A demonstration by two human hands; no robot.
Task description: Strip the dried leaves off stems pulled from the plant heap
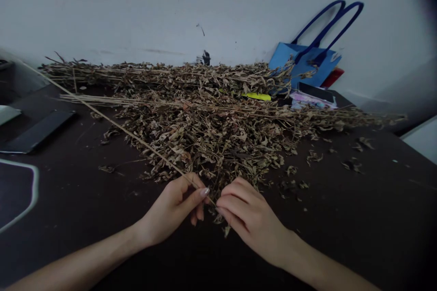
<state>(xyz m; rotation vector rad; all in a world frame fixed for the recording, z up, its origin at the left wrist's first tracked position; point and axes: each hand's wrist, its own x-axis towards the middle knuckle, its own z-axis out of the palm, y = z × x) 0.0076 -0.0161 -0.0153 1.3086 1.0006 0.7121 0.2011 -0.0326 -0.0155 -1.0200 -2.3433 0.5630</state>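
A long, thin dried plant stem runs from the upper left down to my hands. My left hand pinches it between thumb and fingers near its lower end. Close beside it, my right hand has its fingers closed on the same stem, close to the tip. A few dried leaves hang just below, between the two hands. Directly beyond my hands spreads a heap of brown, crumpled dried leaves. What lies inside the right fingers is partly hidden.
Bundles of dried leafy stems lie along the wall. A blue bag stands at the back right, near a phone and a yellow object. Leftward on the dark table are a black flat object and a white cable.
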